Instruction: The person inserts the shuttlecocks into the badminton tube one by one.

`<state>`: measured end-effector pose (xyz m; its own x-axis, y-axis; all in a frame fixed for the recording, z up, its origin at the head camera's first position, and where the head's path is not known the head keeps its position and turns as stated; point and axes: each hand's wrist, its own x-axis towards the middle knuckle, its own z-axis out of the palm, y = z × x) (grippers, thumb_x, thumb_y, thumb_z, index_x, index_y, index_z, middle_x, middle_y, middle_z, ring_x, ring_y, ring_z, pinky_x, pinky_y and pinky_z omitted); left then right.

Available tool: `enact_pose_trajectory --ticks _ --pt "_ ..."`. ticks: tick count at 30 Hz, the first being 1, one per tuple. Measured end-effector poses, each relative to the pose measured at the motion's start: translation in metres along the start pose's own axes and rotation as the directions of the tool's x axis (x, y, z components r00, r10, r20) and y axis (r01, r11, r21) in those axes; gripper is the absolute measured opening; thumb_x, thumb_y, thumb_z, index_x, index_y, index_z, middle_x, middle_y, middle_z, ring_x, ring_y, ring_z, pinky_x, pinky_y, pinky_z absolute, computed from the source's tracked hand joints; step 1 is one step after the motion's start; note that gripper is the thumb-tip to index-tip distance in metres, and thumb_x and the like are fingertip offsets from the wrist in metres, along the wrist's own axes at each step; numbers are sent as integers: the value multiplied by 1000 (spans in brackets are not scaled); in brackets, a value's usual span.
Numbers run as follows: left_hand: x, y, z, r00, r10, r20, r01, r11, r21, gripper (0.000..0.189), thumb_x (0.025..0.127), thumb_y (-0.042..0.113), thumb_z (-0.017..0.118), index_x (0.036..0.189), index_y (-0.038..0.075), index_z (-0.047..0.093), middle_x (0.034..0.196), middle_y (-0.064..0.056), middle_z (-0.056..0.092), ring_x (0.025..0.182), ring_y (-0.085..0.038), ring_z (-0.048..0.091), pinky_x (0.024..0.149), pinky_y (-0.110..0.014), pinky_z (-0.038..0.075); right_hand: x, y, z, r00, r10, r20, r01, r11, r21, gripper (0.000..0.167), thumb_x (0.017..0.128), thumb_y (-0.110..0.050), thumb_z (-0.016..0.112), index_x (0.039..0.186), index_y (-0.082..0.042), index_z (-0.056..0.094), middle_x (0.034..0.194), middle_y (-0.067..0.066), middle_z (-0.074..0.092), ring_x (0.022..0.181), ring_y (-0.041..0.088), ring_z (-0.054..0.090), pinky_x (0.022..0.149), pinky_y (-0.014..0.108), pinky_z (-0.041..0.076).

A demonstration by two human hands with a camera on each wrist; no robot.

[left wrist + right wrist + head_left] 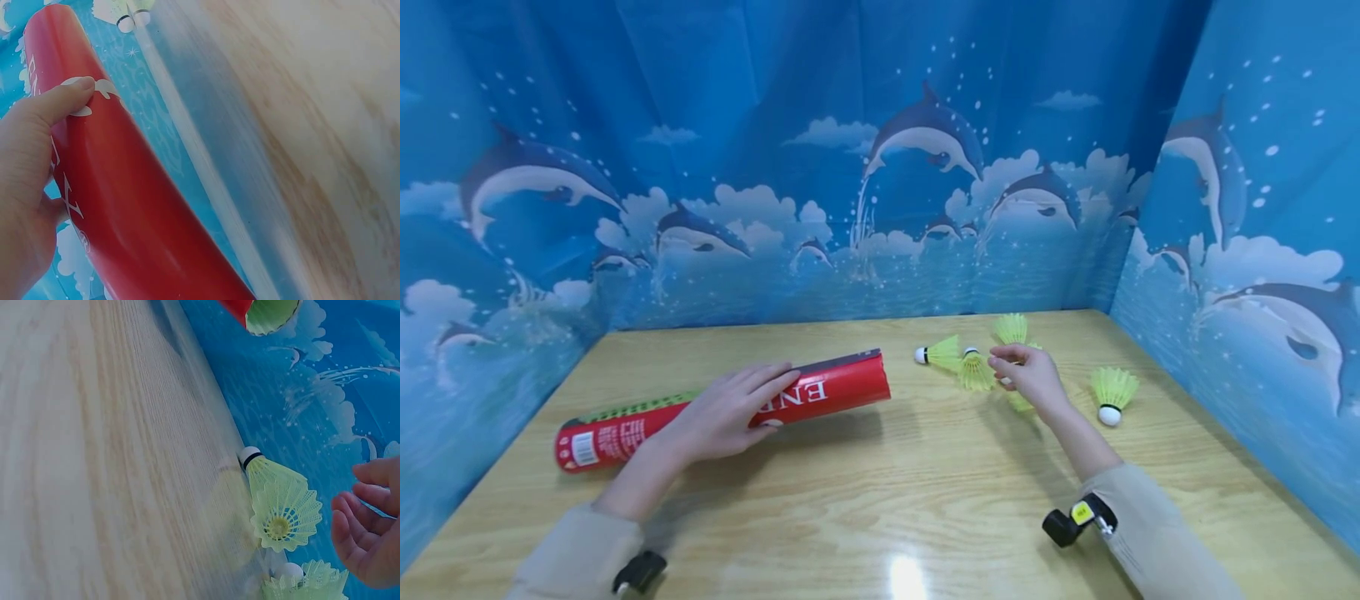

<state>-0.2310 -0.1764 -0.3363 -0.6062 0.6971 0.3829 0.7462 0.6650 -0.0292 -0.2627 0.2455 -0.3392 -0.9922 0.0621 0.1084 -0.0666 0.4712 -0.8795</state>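
Observation:
My left hand (730, 412) grips a long red shuttlecock tube (831, 387) round its middle, thumb on the near side. The tube's right end is raised off the table. In the right wrist view the mouth of the tube (273, 315) faces the shuttlecocks and looks pale green inside. My right hand (1030, 377) hovers over a group of yellow-green shuttlecocks, fingers loosely bent. The right wrist view shows nothing between those fingers (359, 534). One shuttlecock (940, 354) lies left of the hand, another (976, 371) close to its fingertips; others are partly hidden behind it.
A single shuttlecock (1114, 394) lies apart to the right, white cork toward me. The wooden table (880, 508) ends at blue dolphin-print curtains (760, 283) at the back and sides. Dark devices are strapped to both sleeves.

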Motion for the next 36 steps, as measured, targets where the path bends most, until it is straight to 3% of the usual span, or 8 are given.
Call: enact_pose_trajectory --ticks 8,14,18,23,31,36 --pt "-1 1 -1 1000 -2 -1 2 1000 4 88 63 24 86 138 13 43 135 -9 48 118 -26 47 87 -49 47 12 2 2 999 46 -28 -49 991 -121 43 89 -9 59 129 4 50 122 24 55 97 32 60 75 41 53" --pt "-1 3 -1 1000 -13 11 13 1000 -5 87 64 24 86 139 13 42 136 -9 47 119 -26 46 87 -50 47 20 5 5 997 82 -1 -80 972 -220 43 88 -9 58 129 2 51 127 23 52 90 30 62 68 37 53" --pt "-1 4 -2 1000 -17 14 17 1000 -6 88 64 24 86 139 14 42 137 -8 47 120 -25 45 89 -50 46 24 8 9 994 109 9 -104 968 -228 43 88 -8 59 129 3 51 127 25 51 78 25 63 55 28 48" --pt "-1 4 -2 1000 -16 10 16 1000 -7 88 63 23 86 139 14 42 137 -7 46 120 -25 45 89 -50 46 28 13 13 994 111 -13 -111 966 -232 39 88 -7 60 124 5 54 116 27 58 66 23 63 47 24 43" --pt "-1 5 -2 1000 -22 14 22 1000 -16 88 63 22 86 139 14 42 136 -9 47 119 -25 46 88 -50 46 32 19 17 993 106 -58 -119 938 -326 33 86 -9 61 116 4 61 79 16 68 53 16 60 51 25 43" --pt "0 5 -3 999 -28 20 28 999 -15 88 63 23 86 138 14 42 136 -9 47 119 -25 46 88 -50 46 32 20 18 994 89 -67 -107 928 -356 35 85 -9 60 117 7 60 79 15 69 53 18 62 48 24 44"
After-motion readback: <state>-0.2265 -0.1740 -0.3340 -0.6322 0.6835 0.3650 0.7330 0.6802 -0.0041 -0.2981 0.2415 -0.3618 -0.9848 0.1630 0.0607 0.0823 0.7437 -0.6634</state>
